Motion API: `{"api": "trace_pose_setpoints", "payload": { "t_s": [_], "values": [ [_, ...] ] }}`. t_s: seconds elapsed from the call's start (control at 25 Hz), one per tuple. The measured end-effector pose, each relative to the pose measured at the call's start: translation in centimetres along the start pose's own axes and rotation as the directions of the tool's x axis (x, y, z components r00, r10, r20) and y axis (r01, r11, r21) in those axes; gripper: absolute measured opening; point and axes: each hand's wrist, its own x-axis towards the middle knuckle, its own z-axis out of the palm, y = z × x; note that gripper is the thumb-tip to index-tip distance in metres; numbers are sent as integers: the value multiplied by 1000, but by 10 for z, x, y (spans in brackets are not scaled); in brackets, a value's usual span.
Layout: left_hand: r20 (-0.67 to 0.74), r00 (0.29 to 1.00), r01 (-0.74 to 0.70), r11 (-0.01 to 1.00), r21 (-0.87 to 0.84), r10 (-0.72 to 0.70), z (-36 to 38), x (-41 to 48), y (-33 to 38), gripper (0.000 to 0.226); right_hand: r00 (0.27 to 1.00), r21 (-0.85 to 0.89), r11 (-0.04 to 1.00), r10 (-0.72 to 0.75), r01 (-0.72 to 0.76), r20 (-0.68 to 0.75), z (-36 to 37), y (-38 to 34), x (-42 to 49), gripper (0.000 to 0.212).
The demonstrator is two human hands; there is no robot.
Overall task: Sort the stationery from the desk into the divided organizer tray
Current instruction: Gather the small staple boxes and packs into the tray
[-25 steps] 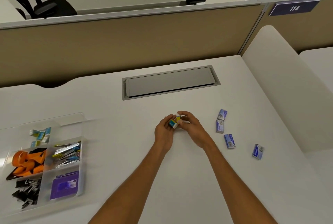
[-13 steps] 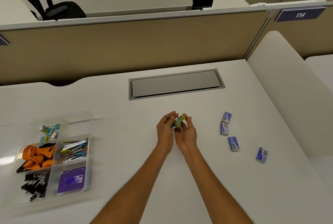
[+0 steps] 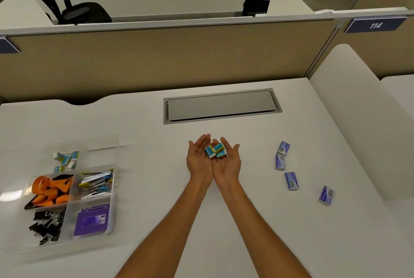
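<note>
Teal-and-yellow cardboard boxes (image 3: pixel 215 151), small and rectangular, are lying across our two palms over the middle of the smooth white desk (image 3: pixel 134 134). We are holding our left hand (image 3: pixel 199 162) and right hand (image 3: pixel 228 164) palm-up, edges touching, fingers nearly straight and close together, cupping rather than gripping. Four bluish-purple boxes (image 3: pixel 291 180) are lying scattered to the right, and the clear plastic organizer tray (image 3: pixel 100 152) is sitting well apart at the left.
</note>
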Motion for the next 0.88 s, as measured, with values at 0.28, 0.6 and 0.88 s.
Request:
{"api": "trace_pose_setpoints", "payload": {
  "t_s": [0.28, 0.6, 0.88],
  "values": [
    [3, 999, -53, 991, -124, 54, -32, 6, 73, 76, 985, -101, 990, 111, -98, 134, 42, 47, -9, 78],
    [-42, 988, -153, 958, -243, 147, -99, 0, 175, 81, 955, -201, 962, 225, -185, 195, 100, 156, -22, 79],
    [-143, 969, -237, 929, -285, 203, -180, 3, 270, 79, 920, -291, 913, 346, -285, 186, 148, 272, -34, 79]
  ]
}}
